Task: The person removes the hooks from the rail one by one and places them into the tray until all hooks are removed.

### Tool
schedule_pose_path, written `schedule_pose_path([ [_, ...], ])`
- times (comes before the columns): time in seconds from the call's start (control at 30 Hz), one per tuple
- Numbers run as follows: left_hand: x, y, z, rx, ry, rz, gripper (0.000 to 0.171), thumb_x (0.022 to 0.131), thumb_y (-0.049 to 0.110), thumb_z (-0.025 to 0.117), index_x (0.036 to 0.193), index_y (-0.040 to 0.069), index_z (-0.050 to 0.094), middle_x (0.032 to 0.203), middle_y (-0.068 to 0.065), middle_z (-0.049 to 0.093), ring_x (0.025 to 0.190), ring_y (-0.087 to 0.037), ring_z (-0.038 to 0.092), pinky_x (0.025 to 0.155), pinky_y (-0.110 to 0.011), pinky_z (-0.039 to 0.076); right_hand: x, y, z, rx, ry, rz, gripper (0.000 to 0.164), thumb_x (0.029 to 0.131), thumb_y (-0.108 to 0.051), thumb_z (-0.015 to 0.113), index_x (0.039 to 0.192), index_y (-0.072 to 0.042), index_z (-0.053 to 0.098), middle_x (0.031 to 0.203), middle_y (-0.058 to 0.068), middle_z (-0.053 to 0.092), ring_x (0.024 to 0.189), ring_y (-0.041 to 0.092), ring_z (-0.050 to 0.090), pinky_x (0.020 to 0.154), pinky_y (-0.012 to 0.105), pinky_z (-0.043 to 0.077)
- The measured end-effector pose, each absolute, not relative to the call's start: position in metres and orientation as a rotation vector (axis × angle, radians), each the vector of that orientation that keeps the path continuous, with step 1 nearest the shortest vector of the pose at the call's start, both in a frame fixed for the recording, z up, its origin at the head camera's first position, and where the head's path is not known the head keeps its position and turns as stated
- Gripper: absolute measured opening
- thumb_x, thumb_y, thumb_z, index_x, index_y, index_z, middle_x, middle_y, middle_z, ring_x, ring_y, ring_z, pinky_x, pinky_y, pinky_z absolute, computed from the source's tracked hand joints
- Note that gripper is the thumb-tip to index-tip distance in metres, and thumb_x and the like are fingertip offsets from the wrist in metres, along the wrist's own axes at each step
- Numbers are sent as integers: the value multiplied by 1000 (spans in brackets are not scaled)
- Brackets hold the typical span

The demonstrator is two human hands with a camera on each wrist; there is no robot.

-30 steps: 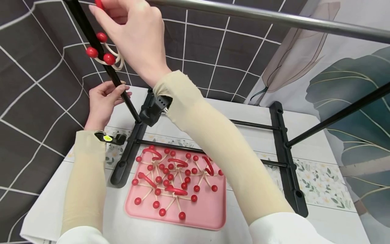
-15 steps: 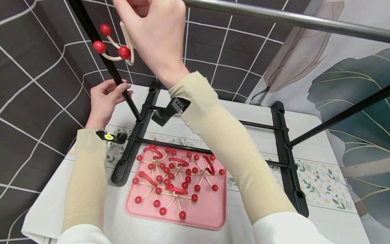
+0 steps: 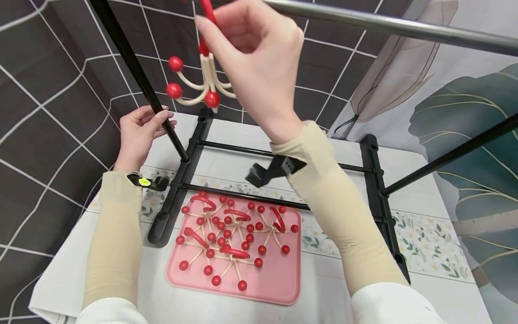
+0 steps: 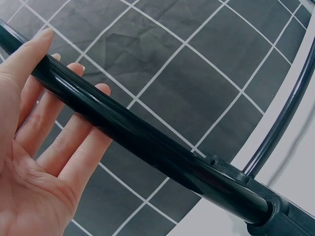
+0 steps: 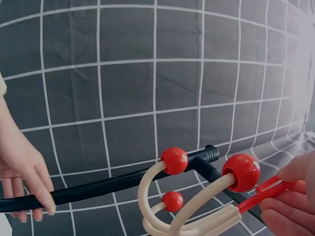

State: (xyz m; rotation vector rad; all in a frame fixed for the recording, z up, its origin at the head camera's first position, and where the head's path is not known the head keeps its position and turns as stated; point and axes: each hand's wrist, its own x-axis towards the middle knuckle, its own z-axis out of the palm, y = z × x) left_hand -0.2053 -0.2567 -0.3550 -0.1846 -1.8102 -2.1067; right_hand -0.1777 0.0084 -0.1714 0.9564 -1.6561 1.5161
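My right hand [image 3: 265,58] pinches the red top of a multi-arm hook [image 3: 208,74] with cream curved arms and red ball tips. It hangs in the air to the right of the slanting black pole [image 3: 133,67], below the silver rail. In the right wrist view, thumb and fingers grip the hook's red handle [image 5: 266,194], its balls pointing up. Lower on the pole, my left hand [image 3: 137,130] holds it between thumb and fingers; the left wrist view shows the fingers [image 4: 74,142] behind the pole and the thumb in front.
A pink tray [image 3: 279,285] on the white table bears several similar red-tipped hooks. Behind it stands the rack's black base [image 3: 243,148], with another black pole [image 3: 449,155] at the right. The silver rail [image 3: 384,27] crosses the top. Dark checked cloth hangs behind.
My right hand has moved right with the hook, away from the left pole, and the hook's arms have come into fuller view. The left hand has stayed on the pole.
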Motion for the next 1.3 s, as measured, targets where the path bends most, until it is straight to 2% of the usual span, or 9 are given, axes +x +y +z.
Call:
schedule_pose_path([
  [0.17, -205, -256, -356, -189, -1810, -2103, 21, 90, 4, 78, 110, -3, 75, 98, -12, 75, 82, -21, 75, 79, -26, 60, -164, 23, -187, 973, -1678, 1531, 10, 88, -3, 79, 88, 5, 74, 81, 2, 75, 70, 12, 71, 69, 33, 61],
  [0.3, -206, -256, -356, -195, -1801, -2113, 25, 90, 3, 77, 112, -7, 73, 98, -12, 75, 82, -22, 75, 79, -27, 60, -154, 35, -200, 927, -1725, 1563, 10, 86, 1, 81, 87, 7, 73, 80, 5, 75, 69, 14, 72, 67, 34, 61],
  [0.67, -206, -257, -356, -198, -1784, -2136, 26, 90, 4, 78, 112, -9, 71, 98, -14, 75, 81, -22, 76, 80, -29, 60, -143, 79, -241, 928, -1863, 1460, 17, 88, -8, 82, 94, 5, 75, 88, 5, 76, 74, 16, 74, 70, 36, 63],
  [0.9, -207, -257, -357, -204, -1795, -2115, 28, 90, 4, 78, 113, -11, 70, 98, -14, 74, 81, -22, 75, 81, -28, 60, -127, 100, -257, 859, -1958, 1505, 15, 84, -2, 84, 95, 3, 76, 89, 4, 76, 75, 18, 74, 70, 34, 62],
  [1.1, -207, -258, -357, -203, -1792, -2123, 28, 90, 4, 78, 113, -10, 71, 99, -14, 74, 81, -22, 75, 81, -28, 60, -104, 115, -261, 821, -1948, 1617, 14, 80, 9, 82, 91, 3, 76, 84, 8, 75, 63, 20, 69, 58, 29, 58],
  [1.3, -206, -257, -356, -197, -1788, -2133, 26, 90, 3, 78, 112, -8, 72, 98, -14, 74, 82, -22, 75, 81, -29, 60, -83, 129, -268, 806, -1934, 1692, 14, 76, 12, 82, 87, 5, 76, 81, 16, 73, 68, 18, 71, 66, 27, 60],
])
